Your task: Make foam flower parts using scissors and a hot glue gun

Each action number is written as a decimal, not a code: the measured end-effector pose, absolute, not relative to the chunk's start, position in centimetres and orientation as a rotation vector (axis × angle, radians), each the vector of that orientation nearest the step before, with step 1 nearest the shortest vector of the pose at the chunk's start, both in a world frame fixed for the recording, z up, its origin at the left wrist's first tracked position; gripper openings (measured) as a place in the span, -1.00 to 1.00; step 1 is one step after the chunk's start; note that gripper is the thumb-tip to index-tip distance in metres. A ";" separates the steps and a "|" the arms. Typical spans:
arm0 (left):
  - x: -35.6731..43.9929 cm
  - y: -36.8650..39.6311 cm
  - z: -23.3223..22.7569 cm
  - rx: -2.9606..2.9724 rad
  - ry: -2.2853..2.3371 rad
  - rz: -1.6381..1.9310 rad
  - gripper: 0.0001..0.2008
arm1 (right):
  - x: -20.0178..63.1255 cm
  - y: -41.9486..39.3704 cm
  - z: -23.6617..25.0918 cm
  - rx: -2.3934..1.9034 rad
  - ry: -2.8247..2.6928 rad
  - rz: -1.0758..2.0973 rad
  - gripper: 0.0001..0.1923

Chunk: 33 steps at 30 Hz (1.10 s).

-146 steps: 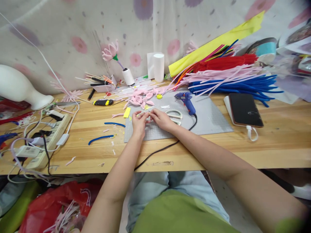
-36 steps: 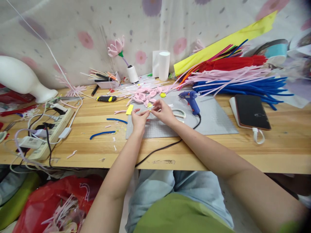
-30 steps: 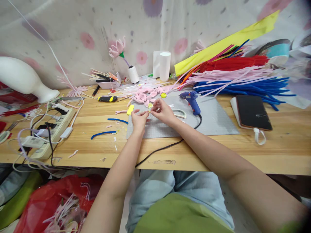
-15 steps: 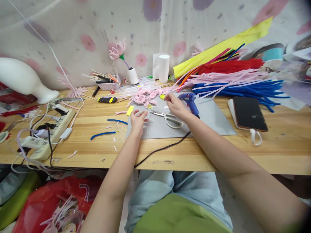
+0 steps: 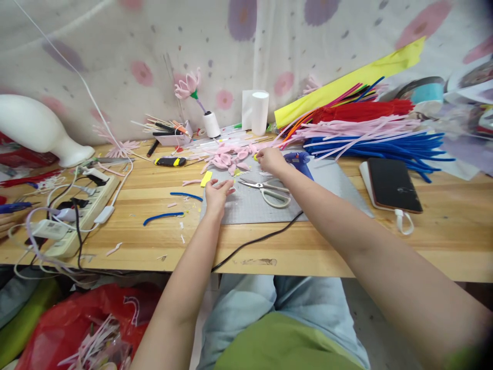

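- Far left, white plastic adapter (image 5: 50, 229): label print too small to read.
- Change: hands were together; right hand (image 5: 272, 162) has moved off, exposing white-handled metal scissors (image 5: 262, 185).
- Small round bright-yellow piece (image 5: 256, 158): far side of grey mat (image 5: 246, 211), beside pink fuzzy petals (image 5: 227, 158), partly covered by right fingertips.
- Right: fingers curled; can't tell if gripping.
- Left hand (image 5: 217, 196): half spread over mat, can't tell if holding anything small.

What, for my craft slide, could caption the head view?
Right hand at a yellow piece, left hand open beside scissors on a gray mat.
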<state>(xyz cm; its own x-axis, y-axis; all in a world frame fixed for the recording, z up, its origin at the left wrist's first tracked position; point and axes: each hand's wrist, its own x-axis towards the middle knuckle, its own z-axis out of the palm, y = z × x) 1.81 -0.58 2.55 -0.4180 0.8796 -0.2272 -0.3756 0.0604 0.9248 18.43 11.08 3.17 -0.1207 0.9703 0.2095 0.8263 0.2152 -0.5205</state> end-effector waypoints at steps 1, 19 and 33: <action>1.8 -0.6 2.6 0.560 1.306 1.568 -0.49 | 18.5 10.8 3.3 -1.639 -1.978 0.403 -0.80; 2.2 -0.6 2.3 0.550 1.123 1.548 -0.58 | 14.1 2.8 1.4 -1.054 -1.489 1.356 -0.69; 2.2 -0.2 1.3 0.618 1.273 1.607 -0.42 | 14.3 2.3 1.3 -1.014 -1.527 1.454 -0.68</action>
<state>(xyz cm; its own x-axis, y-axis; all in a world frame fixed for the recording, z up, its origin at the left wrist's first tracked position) 2.17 -0.25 1.34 -0.4117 0.8959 -0.1673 -0.3676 0.0047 0.9300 14.25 2.27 1.33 -0.3768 0.9262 0.0123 0.0328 0.0266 -0.9991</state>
